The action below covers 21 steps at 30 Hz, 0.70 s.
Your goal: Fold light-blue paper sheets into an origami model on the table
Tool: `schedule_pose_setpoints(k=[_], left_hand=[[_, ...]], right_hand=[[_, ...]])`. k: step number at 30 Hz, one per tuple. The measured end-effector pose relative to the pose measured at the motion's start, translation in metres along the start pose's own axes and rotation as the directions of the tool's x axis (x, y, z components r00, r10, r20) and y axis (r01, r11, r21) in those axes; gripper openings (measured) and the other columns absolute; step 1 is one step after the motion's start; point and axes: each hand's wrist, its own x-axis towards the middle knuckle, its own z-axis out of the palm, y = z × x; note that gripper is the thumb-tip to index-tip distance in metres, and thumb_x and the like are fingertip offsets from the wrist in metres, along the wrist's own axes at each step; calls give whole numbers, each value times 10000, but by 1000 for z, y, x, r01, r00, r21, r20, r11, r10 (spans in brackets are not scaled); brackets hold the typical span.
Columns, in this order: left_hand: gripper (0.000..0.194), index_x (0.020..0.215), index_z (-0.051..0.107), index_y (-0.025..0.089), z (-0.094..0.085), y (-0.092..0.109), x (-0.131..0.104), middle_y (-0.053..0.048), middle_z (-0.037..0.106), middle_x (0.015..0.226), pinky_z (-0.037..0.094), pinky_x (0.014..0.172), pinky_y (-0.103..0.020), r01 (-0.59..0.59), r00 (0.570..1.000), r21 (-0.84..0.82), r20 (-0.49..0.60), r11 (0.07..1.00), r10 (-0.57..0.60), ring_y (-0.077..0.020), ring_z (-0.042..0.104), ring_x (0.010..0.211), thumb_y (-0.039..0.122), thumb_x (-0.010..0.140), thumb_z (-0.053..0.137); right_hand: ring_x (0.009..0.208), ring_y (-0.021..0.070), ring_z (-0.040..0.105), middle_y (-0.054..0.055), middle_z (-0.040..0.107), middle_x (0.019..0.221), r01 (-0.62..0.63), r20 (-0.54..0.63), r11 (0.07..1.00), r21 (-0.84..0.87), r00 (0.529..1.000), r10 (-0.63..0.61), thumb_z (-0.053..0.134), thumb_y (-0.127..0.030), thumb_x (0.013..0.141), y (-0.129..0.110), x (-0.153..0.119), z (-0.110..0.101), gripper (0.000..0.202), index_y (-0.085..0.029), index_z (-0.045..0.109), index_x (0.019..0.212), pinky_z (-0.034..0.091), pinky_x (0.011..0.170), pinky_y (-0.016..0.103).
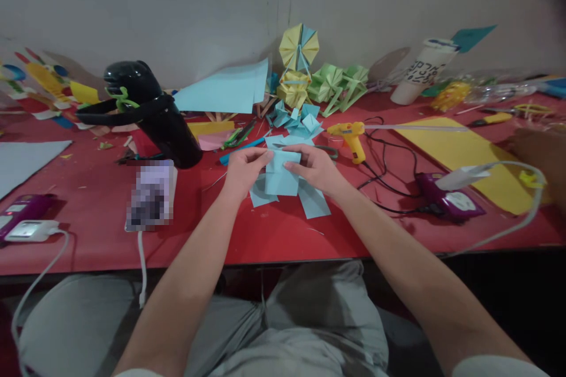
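A light-blue piece of paper [282, 179] is held up between my two hands, its top edge apparently folded over. My left hand [247, 168] pinches its upper left corner between thumb and fingers. On the other side, my right hand [315, 166] grips the upper right edge, thumb in front. More light-blue paper pieces [313, 200] lie on the red table under and around the held sheet. Just behind my hands, scissors [327, 149] are partly hidden. Folded blue paper shapes [305, 121] are piled a little farther back.
A black bottle [163, 123] and a phone [152, 194] on a cable are at left. At right are a yellow glue gun [351, 138], a purple power strip [451, 197] and yellow paper [460, 159]. Yellow and green folded paper shapes [338, 82] stand near the wall.
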Motion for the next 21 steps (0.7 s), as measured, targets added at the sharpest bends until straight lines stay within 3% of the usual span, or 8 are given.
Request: schedule_pose_setpoints(k=[15,18,21], left_hand=[[268,812,736,152,-2,0,0,-20,663,679,464,579,-242,-151,988,78,55,985,147,-110,543,600,397,705,728],[267,803,730,151,-1,1,-2,-37,688,726,474,608,-254,-192,980,107,72,976,185,-128,574,637,402,711,720],[260,800,723,156,0,1,-3,-44,697,750,487,634,-264,-229,971,125,90,965,219,-142,595,665,401,717,711]], right_hand=[[731,151,579,54,667,893,-11,18,999,49,1000,10,753,-401,687,2,2,-2,442,-159,643,1040,477,659,304],[650,125,541,20,640,776,-60,4,997,50,998,60,724,-449,711,-2,1,-2,383,-165,658,958,445,593,275],[527,80,412,-32,530,612,-86,-49,996,16,995,87,700,-492,728,-5,0,-1,367,-158,665,874,335,491,236]])
